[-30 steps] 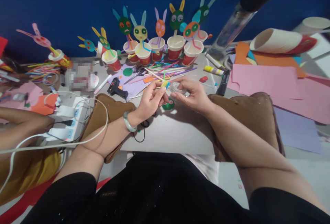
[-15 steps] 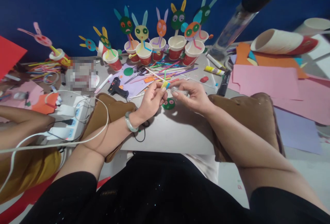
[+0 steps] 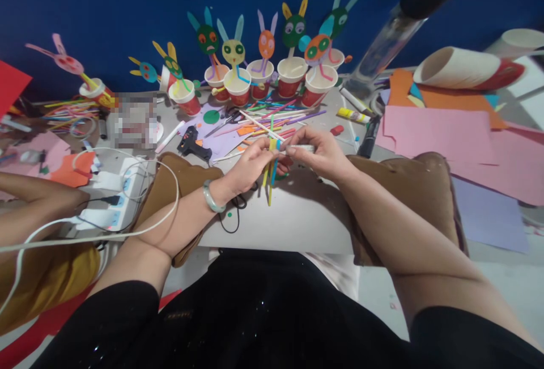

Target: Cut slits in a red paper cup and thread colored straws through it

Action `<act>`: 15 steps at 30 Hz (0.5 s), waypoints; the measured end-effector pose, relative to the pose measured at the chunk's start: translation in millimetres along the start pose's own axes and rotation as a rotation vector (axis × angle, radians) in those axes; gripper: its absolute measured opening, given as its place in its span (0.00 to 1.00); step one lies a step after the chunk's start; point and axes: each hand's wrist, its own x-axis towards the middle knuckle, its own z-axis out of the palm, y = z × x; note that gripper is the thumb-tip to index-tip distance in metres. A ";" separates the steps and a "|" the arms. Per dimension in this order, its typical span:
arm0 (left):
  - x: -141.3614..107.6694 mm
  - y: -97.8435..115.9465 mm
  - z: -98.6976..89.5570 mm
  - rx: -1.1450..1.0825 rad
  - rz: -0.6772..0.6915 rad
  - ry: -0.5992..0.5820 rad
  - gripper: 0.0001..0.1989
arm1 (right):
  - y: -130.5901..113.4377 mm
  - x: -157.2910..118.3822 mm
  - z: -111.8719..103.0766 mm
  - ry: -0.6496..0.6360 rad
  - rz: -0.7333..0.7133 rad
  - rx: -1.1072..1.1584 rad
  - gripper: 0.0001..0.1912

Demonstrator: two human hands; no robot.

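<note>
My left hand (image 3: 255,162), with a pale bangle at its wrist, pinches a small bundle of yellow and blue sticks (image 3: 272,179) that now hang downward from the fingers. Close against it, my right hand (image 3: 317,153) is closed on a clear, whitish object (image 3: 304,148) that looks like a small roll of tape. The fingertips of both hands meet near the top of the bundle. Below them on the table lies a green paper face (image 3: 280,175), mostly hidden behind the sticks and fingers.
Paper cups (image 3: 237,88) with rabbit-faced figures line the blue wall. Loose coloured sticks (image 3: 293,114), a black glue gun (image 3: 194,143) and a glue stick (image 3: 353,114) lie ahead. Pink paper (image 3: 442,136) is rightward; a power strip (image 3: 125,193) and another person's arm (image 3: 38,202) are leftward.
The bundle in my left hand has turned, so its sticks show pointing down toward me. My right hand has come closer to the left, and its clear object is seen more edge-on.
</note>
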 end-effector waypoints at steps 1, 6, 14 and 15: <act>-0.2 -0.3 0.0 0.005 0.018 0.000 0.18 | -0.5 -0.3 -0.2 -0.013 0.002 0.011 0.27; 0.2 2.7 -1.1 0.100 0.096 0.046 0.25 | 1.9 0.0 -1.1 -0.024 -0.010 0.022 0.23; 1.6 11.8 -4.9 0.183 0.127 0.085 0.24 | 9.0 2.3 -5.8 0.036 -0.055 -0.031 0.22; 1.4 11.9 -4.8 0.176 0.110 0.085 0.24 | 9.7 2.4 -6.5 0.036 -0.052 -0.044 0.24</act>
